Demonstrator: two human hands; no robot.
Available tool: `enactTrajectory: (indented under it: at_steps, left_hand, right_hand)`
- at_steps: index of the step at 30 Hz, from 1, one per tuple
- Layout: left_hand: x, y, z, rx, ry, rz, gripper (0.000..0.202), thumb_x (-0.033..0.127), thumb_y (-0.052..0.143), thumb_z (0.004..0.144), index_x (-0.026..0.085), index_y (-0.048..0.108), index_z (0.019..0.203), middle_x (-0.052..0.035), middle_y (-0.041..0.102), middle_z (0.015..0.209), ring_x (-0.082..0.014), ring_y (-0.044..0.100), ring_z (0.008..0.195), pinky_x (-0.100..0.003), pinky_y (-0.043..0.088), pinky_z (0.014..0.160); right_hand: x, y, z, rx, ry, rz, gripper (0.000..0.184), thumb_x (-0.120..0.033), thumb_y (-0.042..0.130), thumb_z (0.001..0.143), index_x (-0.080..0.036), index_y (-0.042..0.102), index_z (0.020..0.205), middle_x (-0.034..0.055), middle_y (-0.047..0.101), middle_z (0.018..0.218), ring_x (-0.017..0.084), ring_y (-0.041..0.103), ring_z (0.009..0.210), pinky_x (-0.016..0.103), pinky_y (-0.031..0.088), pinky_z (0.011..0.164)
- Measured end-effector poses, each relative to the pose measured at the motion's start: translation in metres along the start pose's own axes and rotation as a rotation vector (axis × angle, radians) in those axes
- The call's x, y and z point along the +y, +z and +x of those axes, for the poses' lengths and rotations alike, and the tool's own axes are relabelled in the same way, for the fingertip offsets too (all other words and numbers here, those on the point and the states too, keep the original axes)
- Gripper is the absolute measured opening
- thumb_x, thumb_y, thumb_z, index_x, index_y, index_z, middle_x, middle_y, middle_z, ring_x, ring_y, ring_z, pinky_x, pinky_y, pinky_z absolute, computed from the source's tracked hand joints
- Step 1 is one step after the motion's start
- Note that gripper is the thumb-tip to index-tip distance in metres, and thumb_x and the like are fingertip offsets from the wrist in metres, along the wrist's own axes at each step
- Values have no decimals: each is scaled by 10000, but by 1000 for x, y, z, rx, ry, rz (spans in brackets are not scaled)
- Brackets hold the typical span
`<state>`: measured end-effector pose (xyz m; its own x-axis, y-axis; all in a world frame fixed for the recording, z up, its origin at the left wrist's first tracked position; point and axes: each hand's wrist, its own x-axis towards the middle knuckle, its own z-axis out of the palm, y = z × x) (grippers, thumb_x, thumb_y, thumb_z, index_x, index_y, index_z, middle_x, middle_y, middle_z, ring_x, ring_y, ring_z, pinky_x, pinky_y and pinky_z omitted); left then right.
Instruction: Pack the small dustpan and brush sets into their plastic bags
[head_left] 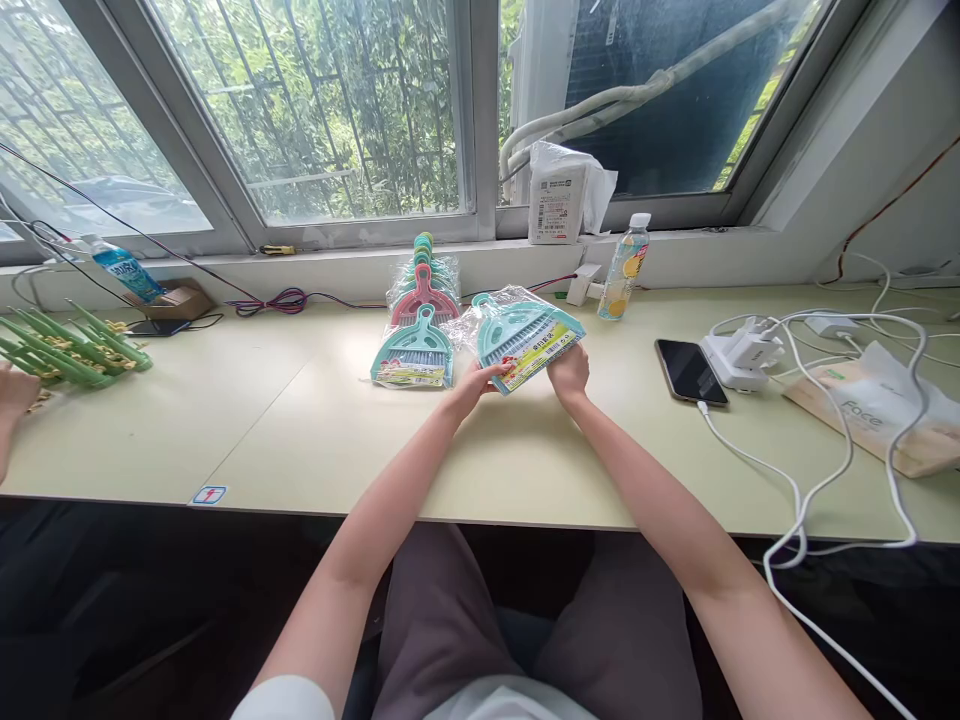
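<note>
Both of my hands grip a packaged teal mini broom-and-dustpan set (517, 335) in clear plastic with a printed card, held just above the pale desk (300, 440). My left hand (474, 383) pinches its lower left corner. My right hand (570, 372) closes on its lower right edge. Just to the left lies a stack of similar sets (417, 330), teal in front, pink and green behind, reaching toward the window sill.
A phone (690, 371) lies right of my hands, beside white chargers and cables (750, 350) and a tissue pack (877, 415). A drink bottle (625, 267) and a white package (559, 200) stand at the sill. Green plastic items (67, 350) and another person's hand (13, 395) are far left.
</note>
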<state>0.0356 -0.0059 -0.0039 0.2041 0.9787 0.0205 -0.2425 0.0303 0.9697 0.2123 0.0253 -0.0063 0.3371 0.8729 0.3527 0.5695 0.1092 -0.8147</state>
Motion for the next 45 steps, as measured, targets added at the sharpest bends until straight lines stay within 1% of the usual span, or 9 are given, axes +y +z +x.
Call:
enactTrajectory:
  at_steps: [7,14,21,25,28,32,37,42,45]
  left_hand:
    - [-4,0,1,15,18,11,450,253,763,658,127,623,1067,-118,709,1047,-205,673,836,-290,538,649]
    - [-1,3,3,131,-18,-146,431,192,722,679,131,622,1093,-83,722,991,-194,683,832,-286,545,672]
    - [0,5,3,122,-23,-182,387,167,731,679,127,648,1055,-65,730,944,-198,690,835,-284,547,681]
    - [2,3,2,132,-52,-205,372,145,711,694,127,638,1058,-73,725,972,-184,684,816,-273,543,653]
    - [2,1,1,87,-62,-184,349,151,719,694,117,637,1032,-95,721,990,-182,680,809,-268,543,644]
    - [-1,1,2,80,-48,-156,375,153,727,674,115,626,1033,-108,716,1006,-183,678,799,-267,539,628]
    - [-3,-8,8,165,14,-149,459,180,733,653,138,603,1092,-98,710,1044,-193,677,825,-286,550,651]
    - [1,-17,10,194,77,-95,528,239,739,661,154,599,1162,-99,695,1104,-207,675,885,-303,555,691]
    - [2,-19,8,181,93,-42,530,276,747,662,161,613,1161,-104,687,1134,-216,667,924,-295,548,701]
  right_hand:
    - [6,-3,10,-48,-76,-135,65,-214,576,735,-193,590,795,114,670,863,245,600,737,310,411,620]
    - [5,2,3,-13,-216,-145,125,-280,479,819,-192,567,812,89,632,821,224,554,711,289,356,597]
    - [3,-1,2,90,-211,-210,259,-340,462,861,-175,507,1056,93,622,929,225,565,738,284,336,594]
    - [-2,-9,4,122,-196,-206,303,-450,509,854,-191,475,1007,56,597,870,212,562,717,284,353,609]
    - [-2,-15,8,130,-183,-186,240,-398,506,853,-200,468,984,67,597,909,217,570,739,287,357,621]
    - [8,-17,21,103,24,-60,108,-263,467,855,-215,496,947,61,633,933,203,573,741,287,349,629]
    - [12,-10,29,10,144,282,162,-348,562,816,-218,543,911,40,671,959,153,571,705,268,399,631]
    - [-7,1,8,-363,158,799,406,-614,545,811,-212,599,820,32,684,821,141,625,675,244,475,592]
    - [-14,6,-4,-481,180,957,418,-614,652,754,-220,617,890,24,710,878,158,672,812,260,544,727]
